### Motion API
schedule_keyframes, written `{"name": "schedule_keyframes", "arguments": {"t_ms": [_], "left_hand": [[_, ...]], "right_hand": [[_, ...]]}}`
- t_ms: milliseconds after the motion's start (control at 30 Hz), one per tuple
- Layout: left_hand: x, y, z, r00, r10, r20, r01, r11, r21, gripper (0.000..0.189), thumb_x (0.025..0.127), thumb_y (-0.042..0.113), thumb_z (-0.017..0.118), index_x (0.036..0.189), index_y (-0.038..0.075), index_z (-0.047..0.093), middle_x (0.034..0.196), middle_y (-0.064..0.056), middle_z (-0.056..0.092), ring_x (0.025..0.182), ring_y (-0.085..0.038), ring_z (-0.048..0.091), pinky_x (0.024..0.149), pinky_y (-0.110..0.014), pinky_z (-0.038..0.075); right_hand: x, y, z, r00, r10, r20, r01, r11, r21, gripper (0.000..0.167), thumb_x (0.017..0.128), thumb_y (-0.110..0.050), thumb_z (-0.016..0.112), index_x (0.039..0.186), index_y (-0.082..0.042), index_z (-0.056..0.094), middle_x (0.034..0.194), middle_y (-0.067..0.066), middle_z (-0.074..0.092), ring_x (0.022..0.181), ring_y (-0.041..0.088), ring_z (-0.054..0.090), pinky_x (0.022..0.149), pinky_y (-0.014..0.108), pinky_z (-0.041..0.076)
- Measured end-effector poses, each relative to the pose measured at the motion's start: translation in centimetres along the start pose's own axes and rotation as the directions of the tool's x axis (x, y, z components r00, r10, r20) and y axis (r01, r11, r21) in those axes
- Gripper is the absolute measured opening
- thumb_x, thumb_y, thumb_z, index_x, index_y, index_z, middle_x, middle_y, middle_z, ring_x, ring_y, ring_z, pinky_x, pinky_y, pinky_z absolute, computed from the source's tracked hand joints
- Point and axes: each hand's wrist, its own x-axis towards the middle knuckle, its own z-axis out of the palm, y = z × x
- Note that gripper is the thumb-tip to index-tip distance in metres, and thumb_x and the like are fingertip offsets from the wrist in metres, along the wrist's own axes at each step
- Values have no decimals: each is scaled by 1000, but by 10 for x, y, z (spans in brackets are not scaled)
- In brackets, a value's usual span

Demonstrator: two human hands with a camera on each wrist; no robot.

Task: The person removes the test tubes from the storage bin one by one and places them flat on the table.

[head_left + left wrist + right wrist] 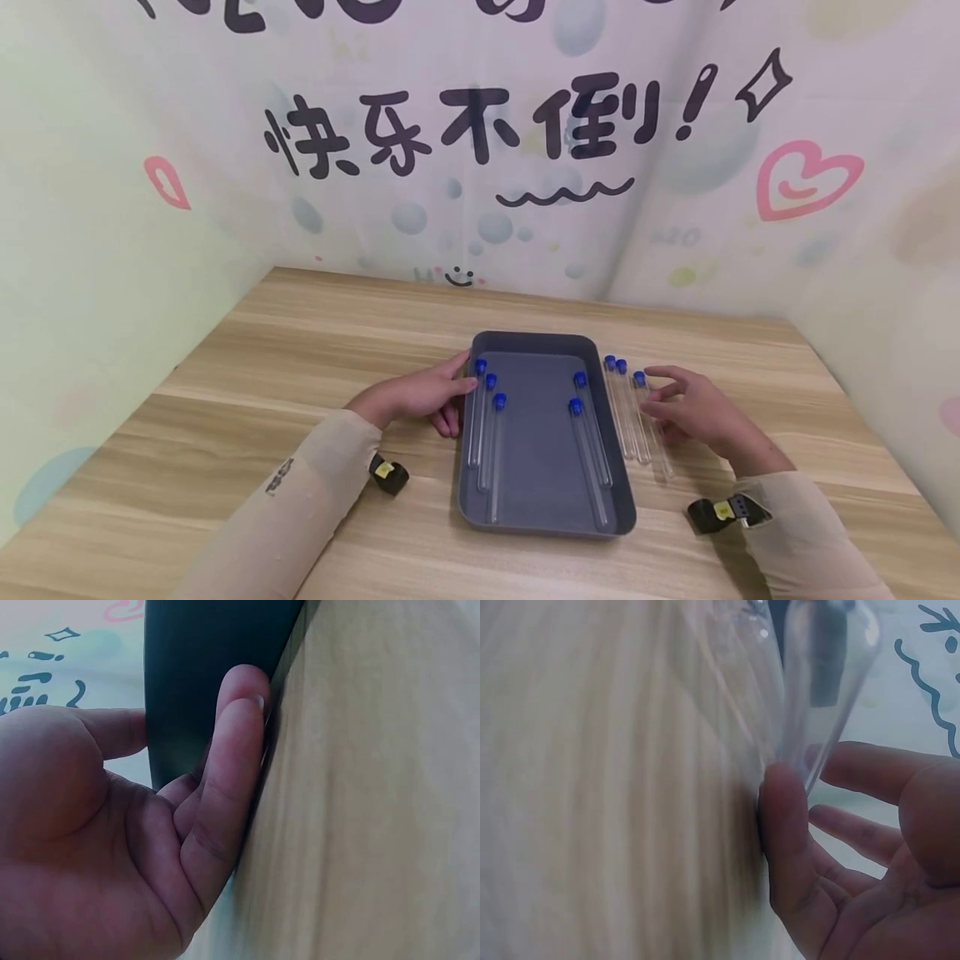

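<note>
A grey tray [536,521] lies on the table with capped glass test tubes in it. Three of them, among them a blue-capped tube [495,467], lie along its left side, and two, one a tube [588,467], along its right. My left hand [431,392] holds the tray's left wall, thumb at the rim and fingers against the outside [176,667]. Right of the tray, my right hand [693,408] pinches a blue-capped test tube [829,667] between thumb and fingers. Two more test tubes [622,417] lie between that tube and the tray.
The wood-grain table [300,350] reaches back to a printed cloth backdrop [420,50] with dark lettering. Cloth walls also close in the left and right sides. Each wrist carries a small black camera, such as the right wrist camera [708,515].
</note>
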Motion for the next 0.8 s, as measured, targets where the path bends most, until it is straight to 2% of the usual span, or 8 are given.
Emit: {"name": "schedule_keyframes", "arguments": {"t_ms": [267, 567, 800], "left_hand": [[-1, 0, 0, 1000, 5, 2, -5, 1000, -3, 65, 110, 30, 37, 161, 37, -4, 88, -19, 65, 66, -25, 68, 60, -37, 61], [-1, 1, 0, 1000, 11, 2, -11, 1000, -1, 65, 110, 29, 37, 161, 36, -4, 88, -18, 65, 66, -24, 68, 60, -37, 60], [0, 2, 0, 1000, 11, 12, -12, 1000, 3, 65, 110, 29, 36, 161, 35, -5, 88, -18, 65, 66, -24, 68, 60, -36, 61]], "right_hand": [[3, 2, 1, 1000, 14, -10, -15, 999, -30, 72, 94, -19, 70, 152, 0, 33, 114, 24, 62, 78, 19, 65, 66, 36, 62], [2, 2, 0, 1000, 4, -4, -4, 1000, -17, 73, 94, -16, 69, 153, 2, 31, 109, 21, 62, 78, 19, 63, 66, 36, 62], [1, 2, 0, 1000, -1, -9, 1, 1000, -7, 73, 94, -15, 69, 153, 3, 30, 110, 23, 63, 77, 19, 64, 65, 36, 62]]}}
